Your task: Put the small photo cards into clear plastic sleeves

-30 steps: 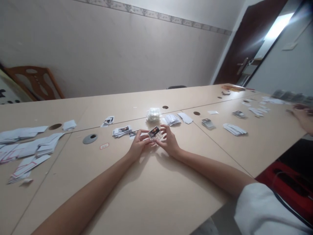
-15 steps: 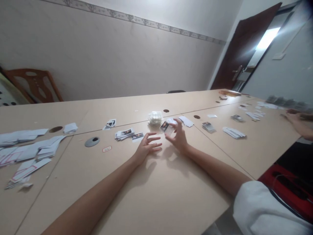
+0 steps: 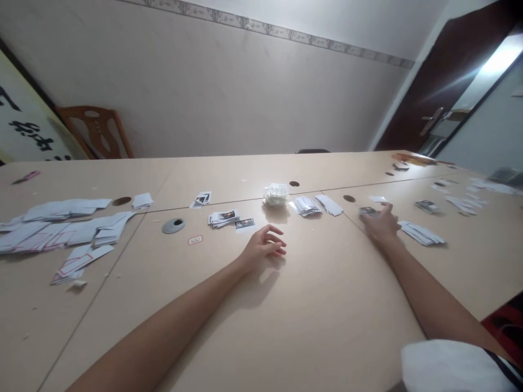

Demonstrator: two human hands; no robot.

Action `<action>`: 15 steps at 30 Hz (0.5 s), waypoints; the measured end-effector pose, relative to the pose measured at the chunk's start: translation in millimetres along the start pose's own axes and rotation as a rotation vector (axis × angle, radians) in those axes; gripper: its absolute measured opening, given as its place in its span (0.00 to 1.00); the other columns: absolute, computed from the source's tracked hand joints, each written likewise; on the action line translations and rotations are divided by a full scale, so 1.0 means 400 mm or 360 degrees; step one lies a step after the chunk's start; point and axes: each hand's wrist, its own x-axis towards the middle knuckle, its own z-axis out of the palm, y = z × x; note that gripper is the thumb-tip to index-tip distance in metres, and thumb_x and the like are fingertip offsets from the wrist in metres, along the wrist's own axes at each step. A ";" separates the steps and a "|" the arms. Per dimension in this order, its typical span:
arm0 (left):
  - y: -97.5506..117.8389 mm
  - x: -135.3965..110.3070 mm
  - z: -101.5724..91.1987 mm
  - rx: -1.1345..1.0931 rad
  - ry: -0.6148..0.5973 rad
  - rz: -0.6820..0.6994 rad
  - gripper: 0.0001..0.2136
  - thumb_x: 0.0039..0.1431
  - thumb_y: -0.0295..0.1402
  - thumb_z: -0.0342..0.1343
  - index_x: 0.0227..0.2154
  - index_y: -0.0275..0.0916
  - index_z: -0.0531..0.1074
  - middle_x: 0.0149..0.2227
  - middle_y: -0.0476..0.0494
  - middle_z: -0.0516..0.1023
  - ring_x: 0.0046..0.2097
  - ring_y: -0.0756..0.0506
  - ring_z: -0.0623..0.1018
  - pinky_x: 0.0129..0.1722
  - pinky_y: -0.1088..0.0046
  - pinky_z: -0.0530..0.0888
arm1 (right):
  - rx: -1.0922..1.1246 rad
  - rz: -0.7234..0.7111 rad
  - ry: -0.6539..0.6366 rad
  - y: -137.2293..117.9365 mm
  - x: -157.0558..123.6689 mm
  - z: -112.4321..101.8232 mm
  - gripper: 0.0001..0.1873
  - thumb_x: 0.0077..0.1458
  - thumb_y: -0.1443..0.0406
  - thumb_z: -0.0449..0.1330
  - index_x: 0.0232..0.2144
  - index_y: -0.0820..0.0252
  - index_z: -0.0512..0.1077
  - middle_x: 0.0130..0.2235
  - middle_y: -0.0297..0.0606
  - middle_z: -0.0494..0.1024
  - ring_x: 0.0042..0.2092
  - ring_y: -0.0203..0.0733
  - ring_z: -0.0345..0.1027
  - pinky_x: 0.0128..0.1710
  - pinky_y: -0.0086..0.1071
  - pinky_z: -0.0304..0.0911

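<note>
My left hand (image 3: 265, 247) hovers over the middle of the table, fingers loosely apart and holding nothing. To the right, my right hand (image 3: 382, 224) is down at a small stack of dark-printed cards in clear sleeves (image 3: 368, 210). Its thumb and fingers close around the card on that stack, and the palm hides part of it. Just beyond my left hand lie a printed card (image 3: 244, 223) and a fanned pile of printed cards (image 3: 223, 218). A heap of clear plastic sleeves (image 3: 275, 195) sits further back, beside a pile of white slips (image 3: 307, 206).
Long rows of white paper slips (image 3: 69, 234) cover the left side. A grey cable-hole cover (image 3: 174, 226) and a red-bordered label (image 3: 195, 240) lie left of centre. More white slips (image 3: 421, 233) and a sleeved stack (image 3: 426, 206) lie right.
My right hand has carried the sleeved card from the middle over to the stack on the right. My left hand stays near the middle, its fingers slightly more curled. The view has turned left.
</note>
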 end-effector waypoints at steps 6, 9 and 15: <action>-0.006 0.000 0.001 0.0104 -0.0012 -0.0010 0.15 0.52 0.37 0.63 0.39 0.37 0.66 0.35 0.41 0.77 0.35 0.44 0.81 0.36 0.66 0.77 | 0.0030 0.0089 -0.0179 -0.008 0.015 0.004 0.44 0.38 0.55 0.64 0.57 0.56 0.55 0.52 0.58 0.69 0.53 0.70 0.63 0.48 0.58 0.56; -0.006 -0.002 0.002 0.0150 -0.0028 -0.0011 0.15 0.52 0.37 0.62 0.39 0.37 0.67 0.35 0.41 0.77 0.35 0.44 0.81 0.36 0.65 0.76 | 0.0054 0.0130 -0.0187 0.000 0.020 0.013 0.46 0.37 0.57 0.65 0.58 0.57 0.54 0.53 0.61 0.67 0.53 0.71 0.62 0.49 0.60 0.56; 0.006 -0.012 0.008 0.0549 0.0223 0.0132 0.07 0.55 0.33 0.55 0.36 0.38 0.67 0.33 0.46 0.75 0.29 0.47 0.78 0.30 0.70 0.73 | 0.0144 -0.0312 0.0195 -0.055 -0.046 0.020 0.43 0.48 0.52 0.61 0.61 0.57 0.50 0.64 0.62 0.52 0.64 0.67 0.44 0.54 0.59 0.52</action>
